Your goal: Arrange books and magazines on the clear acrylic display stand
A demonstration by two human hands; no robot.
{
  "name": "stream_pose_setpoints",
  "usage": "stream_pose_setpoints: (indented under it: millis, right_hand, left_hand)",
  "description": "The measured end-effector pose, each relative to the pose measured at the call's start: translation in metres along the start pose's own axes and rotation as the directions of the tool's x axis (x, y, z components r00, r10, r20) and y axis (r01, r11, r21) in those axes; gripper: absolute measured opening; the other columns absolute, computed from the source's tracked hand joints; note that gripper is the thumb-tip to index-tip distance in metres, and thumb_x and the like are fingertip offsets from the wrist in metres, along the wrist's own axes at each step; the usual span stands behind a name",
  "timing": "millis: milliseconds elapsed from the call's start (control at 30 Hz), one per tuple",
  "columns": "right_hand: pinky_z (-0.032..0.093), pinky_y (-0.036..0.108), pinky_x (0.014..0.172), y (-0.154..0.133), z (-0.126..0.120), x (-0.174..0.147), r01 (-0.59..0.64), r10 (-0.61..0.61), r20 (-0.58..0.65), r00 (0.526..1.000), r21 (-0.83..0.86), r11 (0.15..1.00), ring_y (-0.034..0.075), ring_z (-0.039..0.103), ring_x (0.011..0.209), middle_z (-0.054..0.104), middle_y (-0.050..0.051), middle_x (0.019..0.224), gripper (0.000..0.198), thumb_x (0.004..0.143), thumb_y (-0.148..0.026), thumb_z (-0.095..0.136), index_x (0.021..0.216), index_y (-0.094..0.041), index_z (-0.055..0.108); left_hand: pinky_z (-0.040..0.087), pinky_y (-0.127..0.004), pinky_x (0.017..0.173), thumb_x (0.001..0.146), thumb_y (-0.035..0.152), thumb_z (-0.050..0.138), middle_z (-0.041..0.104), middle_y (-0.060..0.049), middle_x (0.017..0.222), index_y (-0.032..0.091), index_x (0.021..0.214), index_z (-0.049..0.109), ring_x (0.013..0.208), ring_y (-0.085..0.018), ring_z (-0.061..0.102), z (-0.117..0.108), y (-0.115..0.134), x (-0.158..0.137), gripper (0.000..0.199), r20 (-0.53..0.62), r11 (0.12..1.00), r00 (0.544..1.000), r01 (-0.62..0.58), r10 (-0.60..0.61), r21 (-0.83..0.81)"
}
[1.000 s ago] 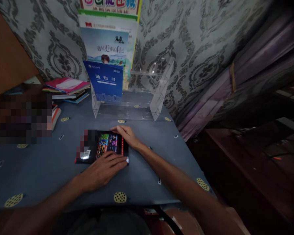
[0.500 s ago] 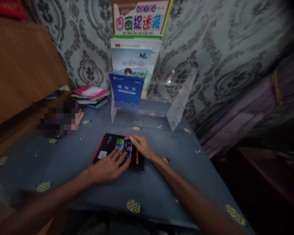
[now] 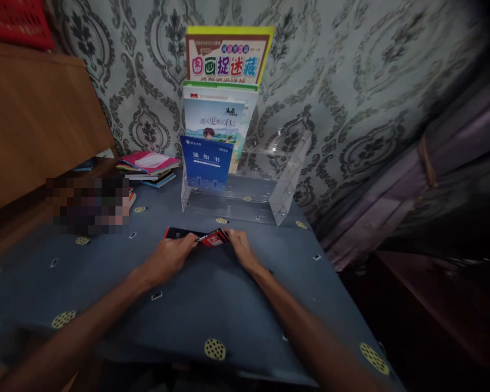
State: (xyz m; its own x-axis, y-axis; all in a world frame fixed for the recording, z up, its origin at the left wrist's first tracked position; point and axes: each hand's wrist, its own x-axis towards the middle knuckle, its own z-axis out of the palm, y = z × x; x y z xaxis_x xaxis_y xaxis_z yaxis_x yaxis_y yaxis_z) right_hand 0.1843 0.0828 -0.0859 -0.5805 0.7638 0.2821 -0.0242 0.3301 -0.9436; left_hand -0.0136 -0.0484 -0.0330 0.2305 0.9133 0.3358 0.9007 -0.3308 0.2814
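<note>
A thin black book (image 3: 215, 238) with red parts is partly raised from the table, its near right portion tilted up. My left hand (image 3: 175, 258) is closed on the book's near edge. At the right edge, my right hand (image 3: 240, 249) grips the book with its fingers partly hidden behind it. The black far left corner shows beyond my left hand. Behind the book stands a clear acrylic rack (image 3: 281, 201). Upright in its left side are a blue booklet (image 3: 208, 166), a light blue book (image 3: 216, 117) and a yellow-edged picture book (image 3: 228, 60).
A blue tablecloth (image 3: 179, 321) with pineapple prints covers the table. At the back left lies a stack of books (image 3: 149, 163), near a wooden cabinet (image 3: 44, 109). A blurred patch hides something in front of the stack. A purple curtain (image 3: 375, 190) hangs at right.
The book lay flat with both hands resting on its cover; now the hands grip its edges and it is tilted up. The camera view has shifted upward.
</note>
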Motion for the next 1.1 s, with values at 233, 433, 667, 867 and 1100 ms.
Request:
stream_pose_setpoints:
  millis: [233,433,667,867,1100]
  right_hand:
    - [0.052,0.038,0.096,-0.003,0.008,0.005,0.016,0.042,-0.179,0.983,0.307,0.951,0.023,0.068,0.1,0.075,0.004,0.108,0.056,0.061,-0.053,0.087,0.107,-0.024,0.069]
    - [0.057,0.029,0.068,-0.021,0.016,-0.003,-0.184,0.209,0.012,0.978,0.523,0.832,0.018,0.07,0.073,0.075,0.003,0.087,0.053,0.068,-0.058,0.083,0.106,-0.024,0.067]
    - [0.049,0.022,0.044,-0.004,0.025,-0.005,-0.279,0.252,0.138,0.958,0.235,0.931,0.01,0.056,0.048,0.063,-0.004,0.063,0.045,0.07,-0.061,0.074,0.083,-0.02,0.063]
    - [0.043,0.023,0.043,0.011,0.022,-0.004,-0.297,0.296,0.059,0.953,0.006,0.955,0.012,0.053,0.044,0.058,-0.005,0.056,0.031,0.08,-0.05,0.064,0.084,-0.019,0.062]
    - [0.047,0.032,0.086,-0.027,0.051,-0.001,0.152,-0.049,0.159,0.986,-0.74,0.655,0.022,0.061,0.099,0.067,0.009,0.107,0.023,0.098,-0.019,0.048,0.109,-0.019,0.068]
  left_hand:
    - [0.04,-0.023,0.057,0.1,0.043,0.037,0.06,0.002,0.069,0.021,0.091,0.06,0.06,-0.013,0.055,-0.035,0.006,0.007,0.033,-0.227,0.919,0.926,0.221,-0.303,-0.327]
    - [0.05,-0.027,0.061,0.088,0.061,0.052,0.066,-0.001,0.078,0.02,0.091,0.061,0.069,-0.017,0.061,-0.022,-0.007,0.008,0.043,-0.167,0.473,0.722,0.245,-0.672,-0.846]
    - [0.054,-0.038,0.073,0.081,0.063,0.053,0.069,-0.005,0.081,0.019,0.093,0.061,0.078,-0.024,0.065,0.016,-0.053,-0.029,0.046,-0.083,0.617,0.72,0.522,-0.689,-0.589]
    - [0.047,-0.047,0.099,0.097,0.037,0.041,0.064,-0.012,0.116,0.018,0.124,0.058,0.108,-0.027,0.058,0.026,-0.066,-0.04,0.037,-0.237,0.93,0.905,0.368,-0.354,0.015]
    - [0.049,-0.049,0.096,0.1,0.03,0.041,0.059,-0.016,0.13,0.017,0.132,0.056,0.122,-0.031,0.052,0.049,-0.065,-0.042,0.038,-0.232,0.921,0.932,0.328,-0.28,0.208]
